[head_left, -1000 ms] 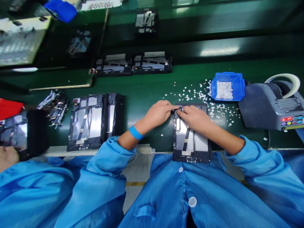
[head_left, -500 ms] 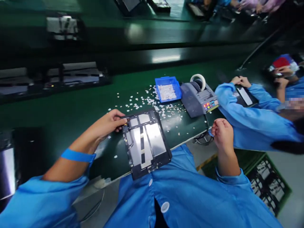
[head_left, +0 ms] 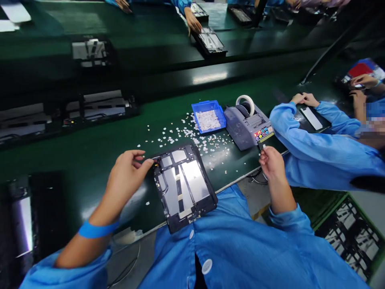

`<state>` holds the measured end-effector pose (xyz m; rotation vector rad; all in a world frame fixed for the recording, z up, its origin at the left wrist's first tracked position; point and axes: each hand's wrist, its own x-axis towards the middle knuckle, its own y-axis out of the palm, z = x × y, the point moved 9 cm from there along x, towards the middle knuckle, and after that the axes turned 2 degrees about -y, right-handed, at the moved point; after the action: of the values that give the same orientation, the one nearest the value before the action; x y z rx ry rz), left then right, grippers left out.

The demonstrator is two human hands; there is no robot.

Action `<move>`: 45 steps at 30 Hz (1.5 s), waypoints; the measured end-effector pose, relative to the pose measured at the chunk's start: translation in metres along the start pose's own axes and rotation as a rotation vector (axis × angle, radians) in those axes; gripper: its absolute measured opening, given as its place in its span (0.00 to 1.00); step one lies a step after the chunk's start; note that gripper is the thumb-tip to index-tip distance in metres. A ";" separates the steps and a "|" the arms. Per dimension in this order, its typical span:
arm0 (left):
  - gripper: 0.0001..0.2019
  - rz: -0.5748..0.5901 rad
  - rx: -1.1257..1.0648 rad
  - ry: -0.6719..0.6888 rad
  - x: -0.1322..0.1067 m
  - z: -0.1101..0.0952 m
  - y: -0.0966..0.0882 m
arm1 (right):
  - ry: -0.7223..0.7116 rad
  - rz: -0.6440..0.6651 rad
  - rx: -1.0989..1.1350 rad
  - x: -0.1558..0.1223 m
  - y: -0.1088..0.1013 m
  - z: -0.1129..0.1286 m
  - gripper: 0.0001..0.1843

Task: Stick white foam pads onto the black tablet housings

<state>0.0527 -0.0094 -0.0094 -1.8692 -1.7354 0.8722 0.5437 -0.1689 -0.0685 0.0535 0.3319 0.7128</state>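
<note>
Counts: 1 open tablet panel (head_left: 184, 188), 1 tape dispenser (head_left: 245, 128) with 1 tape roll (head_left: 246, 101), 1 blue tray (head_left: 209, 116) of white bits. Loose white bits (head_left: 177, 134) are scattered on the green surface (head_left: 90, 152), too many to count. At least 4 more units beyond the hands: 2 belt panels (head_left: 99, 106) side by side, 1 far panel (head_left: 89, 50), 1 farthest panel (head_left: 209, 42) by another person's hand (head_left: 192, 22). 1 blue wristband (head_left: 96, 230) on the left wrist.

Writing: the dispenser shows a red lit display and coloured buttons (head_left: 262, 132), too small to read.

Left hand (head_left: 124, 176): grip apart, index tip touching the tablet panel's far-left corner, thumb just above it and off the panel. The panel lies flat just right of this grip, its near edge overhanging the surface edge.

Right hand (head_left: 270, 164): thumb and forefinger pinched together just in front of the dispenser outlet. Can't tell what's between them. The dispenser is directly beyond this grip, with the tray left of the dispenser. The tablet panel is well left of this grip, between both hands.

Co-worker's sleeve (head_left: 309, 144) is just right of the right hand. Crate (head_left: 345, 228) of parts sits below-right, off the surface.
</note>
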 end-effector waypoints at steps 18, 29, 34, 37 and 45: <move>0.09 0.218 -0.877 -0.120 -0.067 -0.011 0.067 | -0.284 0.941 -0.460 -0.159 0.232 -0.045 0.14; 0.07 0.097 0.352 0.561 -0.053 -0.020 0.012 | -1.400 1.146 -1.120 -0.160 0.314 -0.039 0.19; 0.08 0.077 0.577 0.614 -0.056 -0.021 0.027 | -1.560 1.214 -1.167 -0.165 0.318 -0.049 0.18; 0.08 0.097 0.524 0.589 -0.054 -0.022 0.024 | -1.596 1.248 -1.173 -0.165 0.318 -0.049 0.17; 0.08 0.176 0.412 0.509 -0.048 -0.022 0.021 | -1.609 1.276 -1.191 -0.166 0.320 -0.048 0.18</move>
<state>0.0822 -0.0566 -0.0013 -1.7751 -1.0143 0.6719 0.2086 -0.0379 -0.0156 -0.3231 -1.8557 1.7343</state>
